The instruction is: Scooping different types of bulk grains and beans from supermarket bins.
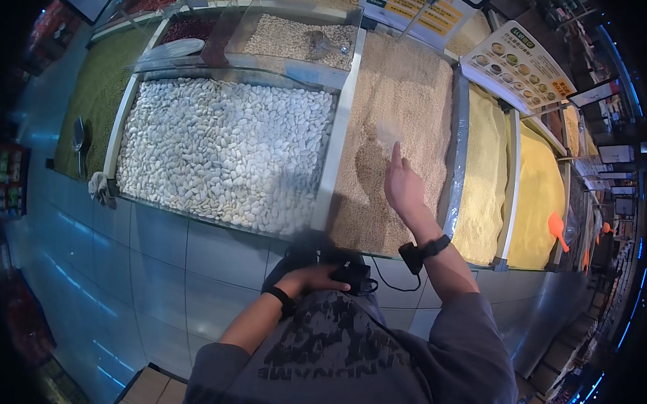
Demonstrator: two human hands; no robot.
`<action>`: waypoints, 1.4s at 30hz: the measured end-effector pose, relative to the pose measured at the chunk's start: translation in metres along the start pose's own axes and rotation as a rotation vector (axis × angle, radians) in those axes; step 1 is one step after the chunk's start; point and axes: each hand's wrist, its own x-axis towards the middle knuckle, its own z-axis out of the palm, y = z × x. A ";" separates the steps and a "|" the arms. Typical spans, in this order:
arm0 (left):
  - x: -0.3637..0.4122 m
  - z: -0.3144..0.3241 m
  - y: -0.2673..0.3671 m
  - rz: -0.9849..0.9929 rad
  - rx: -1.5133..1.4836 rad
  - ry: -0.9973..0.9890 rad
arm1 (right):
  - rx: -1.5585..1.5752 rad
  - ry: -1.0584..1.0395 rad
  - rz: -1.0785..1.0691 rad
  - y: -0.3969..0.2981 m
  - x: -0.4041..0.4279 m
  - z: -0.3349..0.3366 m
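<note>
My right hand (pixel 404 186) is over a bin of small pinkish-tan grains (pixel 405 75), its index finger extended and its other fingers curled. Just past the fingertip shows a pale, blurred, translucent thing (pixel 389 133), perhaps a clear scoop; whether I hold it is unclear. The grain beside it dips into a shadowed hollow. At my waist, my left hand (pixel 317 277) grips a small black device (pixel 354 278) with a loop strap. A black band with a small box (pixel 412 257) is around my right wrist, and a cable hangs from it.
Large white beans (pixel 223 149) fill the bin to the left, behind a clear front edge. Farther left, a metal scoop (pixel 78 140) rests on green beans (pixel 98 94). Yellow grain bins (pixel 537 195) stand right, one with an orange scoop (pixel 556 231). A printed sign (pixel 516 67) overhangs the bins.
</note>
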 end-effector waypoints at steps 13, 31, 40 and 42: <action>-0.004 -0.008 0.000 -0.004 0.074 -0.024 | 0.050 -0.430 -0.021 -0.039 -0.143 -0.013; -0.003 -0.008 -0.001 -0.084 0.202 -0.096 | 0.131 -0.115 -0.017 -0.012 -0.133 0.009; -0.004 -0.011 0.007 -0.051 0.146 -0.175 | 0.166 -0.380 -0.004 -0.033 -0.221 -0.024; 0.002 -0.009 -0.001 -0.002 0.172 -0.166 | 0.188 -0.419 0.047 -0.030 -0.225 -0.031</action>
